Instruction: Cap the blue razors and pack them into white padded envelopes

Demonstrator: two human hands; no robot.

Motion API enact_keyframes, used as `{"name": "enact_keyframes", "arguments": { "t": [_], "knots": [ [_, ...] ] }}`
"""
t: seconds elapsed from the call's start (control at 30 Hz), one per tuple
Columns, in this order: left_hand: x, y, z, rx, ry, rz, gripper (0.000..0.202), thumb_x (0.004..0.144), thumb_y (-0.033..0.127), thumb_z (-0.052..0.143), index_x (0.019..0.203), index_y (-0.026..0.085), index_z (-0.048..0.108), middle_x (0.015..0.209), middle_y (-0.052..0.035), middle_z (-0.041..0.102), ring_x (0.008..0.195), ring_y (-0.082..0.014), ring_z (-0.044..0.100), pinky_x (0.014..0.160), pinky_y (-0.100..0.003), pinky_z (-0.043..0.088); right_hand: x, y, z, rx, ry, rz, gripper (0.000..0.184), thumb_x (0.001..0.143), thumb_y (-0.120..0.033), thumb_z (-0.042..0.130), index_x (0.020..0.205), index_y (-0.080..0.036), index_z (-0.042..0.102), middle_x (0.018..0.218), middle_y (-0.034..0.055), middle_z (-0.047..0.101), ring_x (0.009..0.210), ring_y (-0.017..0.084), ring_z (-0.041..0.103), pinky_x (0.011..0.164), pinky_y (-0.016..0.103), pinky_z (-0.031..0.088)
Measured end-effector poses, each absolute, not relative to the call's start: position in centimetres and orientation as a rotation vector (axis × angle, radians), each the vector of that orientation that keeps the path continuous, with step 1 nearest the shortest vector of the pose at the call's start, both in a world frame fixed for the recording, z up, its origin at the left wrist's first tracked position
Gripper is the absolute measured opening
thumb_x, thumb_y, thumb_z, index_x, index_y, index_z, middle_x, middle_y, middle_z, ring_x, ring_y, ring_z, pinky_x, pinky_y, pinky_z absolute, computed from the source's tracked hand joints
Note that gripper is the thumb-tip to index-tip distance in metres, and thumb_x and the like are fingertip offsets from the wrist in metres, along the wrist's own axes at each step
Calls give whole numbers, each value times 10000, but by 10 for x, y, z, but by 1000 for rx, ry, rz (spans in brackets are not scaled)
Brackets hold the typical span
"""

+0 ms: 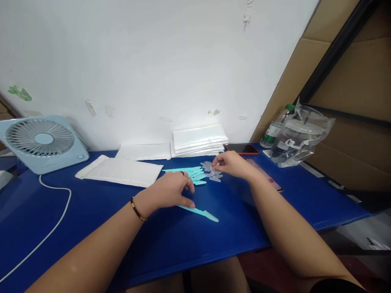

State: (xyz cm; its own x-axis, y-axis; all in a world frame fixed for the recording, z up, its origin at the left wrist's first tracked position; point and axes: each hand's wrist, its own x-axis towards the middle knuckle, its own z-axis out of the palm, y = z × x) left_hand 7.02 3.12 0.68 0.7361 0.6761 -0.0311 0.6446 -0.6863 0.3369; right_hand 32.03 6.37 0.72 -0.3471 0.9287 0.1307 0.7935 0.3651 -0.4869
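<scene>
Tabletop (232, 230), blue, one. Fan (44, 139), pale blue, at 10 o'clock. White envelopes (200, 138), stacked, at 12 o'clock. My left hand (171, 190), mid-tabletop: thumb on one turquoise tool (203, 213) at 5 o'clock; its handle hidden, I cannot tell whether my fingers clamp it. My right hand (232, 163), 2 o'clock: fingers pinched on one of the clear covers (215, 178), 1 o'clock.

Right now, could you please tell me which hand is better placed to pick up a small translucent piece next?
Probably the right hand, since its fingers are right at the translucent pieces. The left hand is farther off, by the turquoise sticks.
</scene>
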Motion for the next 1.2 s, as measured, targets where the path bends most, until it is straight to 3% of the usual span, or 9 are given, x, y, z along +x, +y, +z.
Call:
{"name": "enact_keyframes", "arguments": {
  "t": [0.13, 0.33, 0.47, 0.6, 0.8, 0.97, 1.2],
  "knots": [
    [74, 24, 0, 2577, 912, 83, 116, 744, 347, 617, 730, 241, 663, 777, 19, 614, 719, -139, 547, 663, -252, 367, 317, 55, 15, -1366, -2251, 738, 214, 752, -340, 594, 755, -151, 694, 641, 25, 651, 563, 124, 554, 513, 230, 400],
    [67, 41, 1, 2274, 1178, 387, 245, 777, 406, 516, 733, 197, 636, 802, -13, 604, 673, -142, 552, 587, -248, 392, 308, 46, 17, -1034, -2142, 1192, 331, 767, -406, 610, 977, -152, 638, 725, 24, 651, 589, 116, 598, 534, 225, 466],
    [62, 45, 6, 2124, 1211, 391, 278, 749, 454, 529, 702, 193, 611, 723, -3, 630, 597, -134, 540, 527, -237, 375, 301, 47, 7, -944, -2072, 1169, 345, 694, -370, 695, 953, -144, 667, 720, 38, 676, 619, 139, 629, 547, 233, 486],
    [56, 48, 6, 1992, 1192, 391, 306, 770, 478, 497, 853, 192, 568, 679, -8, 655, 601, -141, 564, 506, -226, 366, 304, 53, 4, -1012, -1922, 1102, 332, 674, -387, 708, 882, -128, 695, 630, 40, 671, 579, 148, 638, 555, 258, 514],
    [52, 53, 6, 2062, 1173, 545, 321, 851, 487, 379, 911, 203, 515, 757, 0, 633, 637, -135, 553, 554, -242, 398, 316, 60, 9, -1080, -1671, 909, 343, 726, -474, 642, 762, -132, 643, 609, 31, 642, 471, 113, 585, 449, 231, 483],
    [54, 54, 8, 2281, 1266, 672, 418, 905, 450, 257, 864, 207, 596, 837, -16, 619, 790, -169, 554, 693, -281, 419, 310, 62, 5, -1026, -1680, 998, 363, 745, -474, 624, 876, -135, 626, 629, 17, 630, 499, 113, 589, 472, 236, 486],
    [56, 55, 7, 2532, 1380, 711, 315, 902, 371, 320, 836, 204, 580, 801, -30, 583, 766, -180, 530, 667, -281, 391, 303, 58, 5, -992, -1677, 1131, 354, 728, -451, 647, 889, -136, 626, 658, 12, 629, 499, 97, 574, 485, 235, 485]
  ]
}}
